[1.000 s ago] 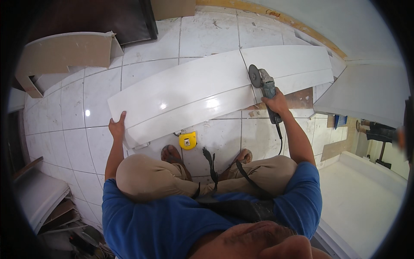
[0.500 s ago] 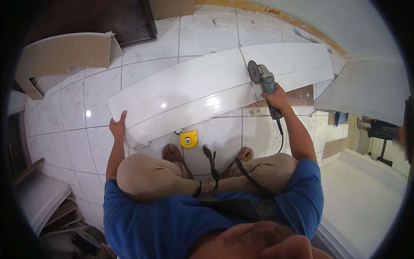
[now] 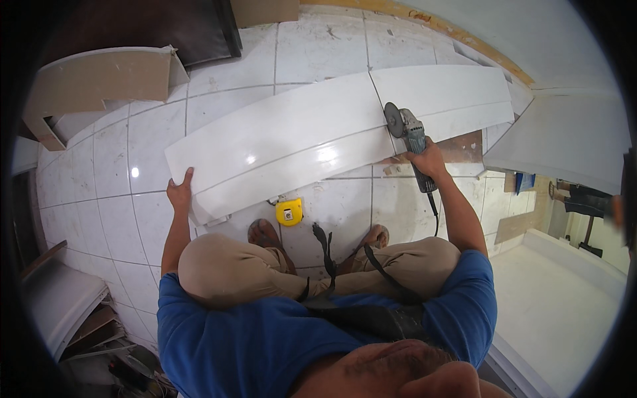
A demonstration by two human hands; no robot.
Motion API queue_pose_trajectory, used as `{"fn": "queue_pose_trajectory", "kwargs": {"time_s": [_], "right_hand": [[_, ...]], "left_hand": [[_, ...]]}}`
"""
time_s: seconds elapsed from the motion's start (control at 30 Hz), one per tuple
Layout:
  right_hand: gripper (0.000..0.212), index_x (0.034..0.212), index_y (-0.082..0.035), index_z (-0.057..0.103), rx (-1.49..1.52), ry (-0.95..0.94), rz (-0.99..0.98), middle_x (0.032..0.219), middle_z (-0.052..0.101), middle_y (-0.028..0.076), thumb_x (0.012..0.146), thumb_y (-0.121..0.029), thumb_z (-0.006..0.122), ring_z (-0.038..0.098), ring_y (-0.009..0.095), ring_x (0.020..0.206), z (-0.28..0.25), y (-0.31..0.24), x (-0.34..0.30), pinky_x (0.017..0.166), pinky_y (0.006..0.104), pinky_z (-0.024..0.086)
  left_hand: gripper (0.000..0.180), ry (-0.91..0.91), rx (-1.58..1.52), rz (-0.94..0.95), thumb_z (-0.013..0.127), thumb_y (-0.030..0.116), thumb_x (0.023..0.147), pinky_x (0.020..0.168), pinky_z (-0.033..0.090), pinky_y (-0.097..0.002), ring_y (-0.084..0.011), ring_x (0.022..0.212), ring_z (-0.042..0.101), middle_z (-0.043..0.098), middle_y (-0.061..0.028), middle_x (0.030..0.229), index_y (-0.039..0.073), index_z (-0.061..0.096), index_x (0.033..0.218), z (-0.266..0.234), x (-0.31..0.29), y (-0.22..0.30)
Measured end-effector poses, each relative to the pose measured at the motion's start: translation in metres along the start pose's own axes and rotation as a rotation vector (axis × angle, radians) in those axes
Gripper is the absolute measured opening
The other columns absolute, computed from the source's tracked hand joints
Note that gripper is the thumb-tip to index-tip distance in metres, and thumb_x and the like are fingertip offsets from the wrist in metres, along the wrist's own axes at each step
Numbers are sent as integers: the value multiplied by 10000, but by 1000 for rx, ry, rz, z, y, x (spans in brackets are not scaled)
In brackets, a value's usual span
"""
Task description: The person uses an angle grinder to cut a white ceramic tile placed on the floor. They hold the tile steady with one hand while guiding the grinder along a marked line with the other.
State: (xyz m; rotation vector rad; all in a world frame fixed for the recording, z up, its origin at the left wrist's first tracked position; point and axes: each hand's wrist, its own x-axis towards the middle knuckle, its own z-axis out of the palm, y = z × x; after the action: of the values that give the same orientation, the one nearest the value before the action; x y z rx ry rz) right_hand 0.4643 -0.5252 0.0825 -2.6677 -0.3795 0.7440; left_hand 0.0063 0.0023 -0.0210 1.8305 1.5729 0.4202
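A long glossy white panel (image 3: 285,132) lies across the floor in front of my feet. A dark cut line (image 3: 376,89) crosses it right of the middle. My right hand (image 3: 428,161) is wrapped round the body of a grey angle grinder (image 3: 415,138). The grinder's disc (image 3: 394,120) sits over that line, toward the panel's near edge; I cannot tell whether it touches. At the panel's left end my left hand (image 3: 180,191) grips the edge, thumb on top and the other fingers partly hidden.
A yellow tape measure (image 3: 289,212) lies on the tiles between my feet. Brown board offcuts (image 3: 106,83) stand at the far left. White cabinet pieces (image 3: 557,298) are at the right, and stacked boards (image 3: 73,312) at the left. The grinder's cord (image 3: 436,215) trails toward my right knee.
The grinder has shifted slightly nearer to me and to the right, along the cut line, with my right hand. My left hand stays on the panel's end.
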Motion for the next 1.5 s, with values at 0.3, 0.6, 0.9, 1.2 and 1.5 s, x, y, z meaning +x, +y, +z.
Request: {"fn": "queue_pose_trajectory", "kwargs": {"time_s": [0.3, 0.6, 0.9, 1.2, 1.5], "right_hand": [[722, 1227, 71, 583, 11, 69, -9, 1070, 712, 262, 687, -344, 820, 700, 366, 999, 1, -8, 20, 905, 417, 541], [746, 1254, 79, 562, 4, 67, -18, 1124, 691, 293, 696, -354, 800, 678, 408, 1078, -2, -18, 23, 952, 437, 530], [750, 1253, 79, 569, -3, 60, -40, 1127, 693, 288, 689, -357, 802, 681, 405, 1071, -2, -21, 38, 942, 431, 535], [766, 1264, 80, 561, -24, 46, -10, 1153, 683, 290, 691, -369, 801, 671, 398, 1097, -5, -23, 26, 955, 423, 529], [777, 1258, 85, 557, -41, 24, -3, 1120, 685, 307, 685, -377, 805, 679, 410, 1059, -3, 1, 10, 936, 444, 530]], "left_hand": [[844, -72, -48, -29, 855, 518, 773, 963, 498, -387, -314, 1059, 654, 692, -246, 1135, -166, 588, 1189, -3, -3, 7], [697, -15, -54, -7, 876, 478, 761, 893, 534, -365, -262, 965, 696, 732, -190, 1058, -90, 660, 1102, 2, 1, -6], [702, -29, -87, -15, 870, 491, 763, 900, 532, -369, -269, 985, 696, 729, -198, 1072, -88, 662, 1102, 3, 4, -9], [729, -10, -26, -23, 863, 493, 767, 913, 531, -382, -291, 991, 695, 725, -214, 1071, -105, 654, 1127, 2, 1, -2], [724, -24, -22, -18, 865, 495, 766, 910, 533, -375, -287, 991, 696, 726, -205, 1075, -99, 655, 1122, 3, 1, -3]]}}
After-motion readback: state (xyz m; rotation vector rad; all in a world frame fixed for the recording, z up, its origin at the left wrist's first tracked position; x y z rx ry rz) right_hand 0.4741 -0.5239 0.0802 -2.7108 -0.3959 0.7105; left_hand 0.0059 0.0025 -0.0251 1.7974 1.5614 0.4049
